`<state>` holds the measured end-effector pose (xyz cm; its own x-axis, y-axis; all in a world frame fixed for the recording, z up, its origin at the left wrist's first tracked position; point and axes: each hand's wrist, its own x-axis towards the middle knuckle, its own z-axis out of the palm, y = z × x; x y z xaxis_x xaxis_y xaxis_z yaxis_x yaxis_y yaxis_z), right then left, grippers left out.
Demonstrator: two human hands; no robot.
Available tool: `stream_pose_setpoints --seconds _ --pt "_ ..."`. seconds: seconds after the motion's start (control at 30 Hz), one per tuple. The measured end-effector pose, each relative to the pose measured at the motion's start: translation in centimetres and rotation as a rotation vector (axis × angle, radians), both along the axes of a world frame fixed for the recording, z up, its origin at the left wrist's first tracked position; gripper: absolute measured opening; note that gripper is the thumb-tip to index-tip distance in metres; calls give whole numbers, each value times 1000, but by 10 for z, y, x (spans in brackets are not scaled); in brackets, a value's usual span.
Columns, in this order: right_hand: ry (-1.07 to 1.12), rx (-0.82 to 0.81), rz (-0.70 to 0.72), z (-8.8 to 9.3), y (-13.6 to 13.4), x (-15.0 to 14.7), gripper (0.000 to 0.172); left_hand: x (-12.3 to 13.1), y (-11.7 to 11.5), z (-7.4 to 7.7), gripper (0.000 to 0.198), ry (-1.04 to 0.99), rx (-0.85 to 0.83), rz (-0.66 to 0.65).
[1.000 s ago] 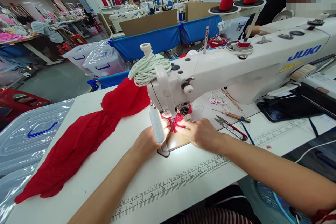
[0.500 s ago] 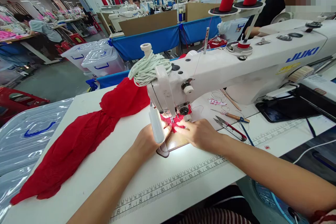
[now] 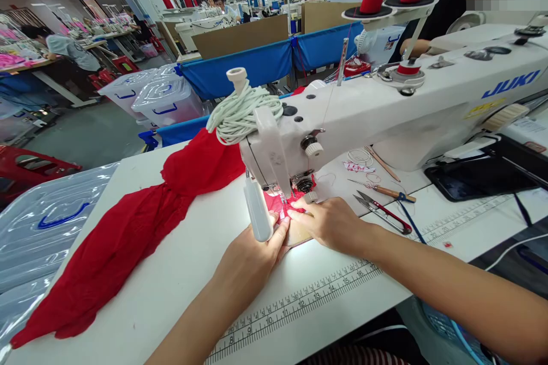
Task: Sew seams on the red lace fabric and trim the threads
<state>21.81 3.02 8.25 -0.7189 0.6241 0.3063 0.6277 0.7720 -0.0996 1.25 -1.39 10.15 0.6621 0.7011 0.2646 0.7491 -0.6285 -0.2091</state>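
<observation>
Under the presser foot of a white sewing machine [image 3: 368,102] lies a small piece of red fabric [image 3: 273,201], brightly lit. My left hand [image 3: 250,256] is at its near edge, thumb and fingers closed on the fabric just in front of the needle. From the right, my right hand [image 3: 334,225] pinches the same piece, its fingertips close to my left thumb. A white lamp [image 3: 258,214] hangs over my left fingers and covers part of them. A long gathered red cloth [image 3: 124,262] stretches across the table on the left and runs behind the machine head.
Right of my right hand lie thread snips [image 3: 382,214], a wooden-handled tool [image 3: 394,193] and a black phone [image 3: 479,174]. A printed ruler [image 3: 299,308] runs along the table's front edge. Plastic boxes [image 3: 169,97] stand beyond. A co-worker's arm [image 3: 413,48] shows behind the machine.
My left hand has shifted slightly right and nearer to me, its thumb now extended beside the right fingertips. The view has moved a little; the right hand still pinches the fabric.
</observation>
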Motion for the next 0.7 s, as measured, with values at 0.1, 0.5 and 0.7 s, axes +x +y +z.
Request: stream_pose_setpoints --seconds 0.1,0.5,0.7 --pt "1 -7 -5 0 0 0 33 1 -2 -1 35 8 -1 4" --pt "-29 19 -4 -2 -1 2 31 -8 5 -6 36 -92 -112 -31" --pt "-27 66 -33 -3 -2 2 26 -10 12 1 33 -75 -68 -137"
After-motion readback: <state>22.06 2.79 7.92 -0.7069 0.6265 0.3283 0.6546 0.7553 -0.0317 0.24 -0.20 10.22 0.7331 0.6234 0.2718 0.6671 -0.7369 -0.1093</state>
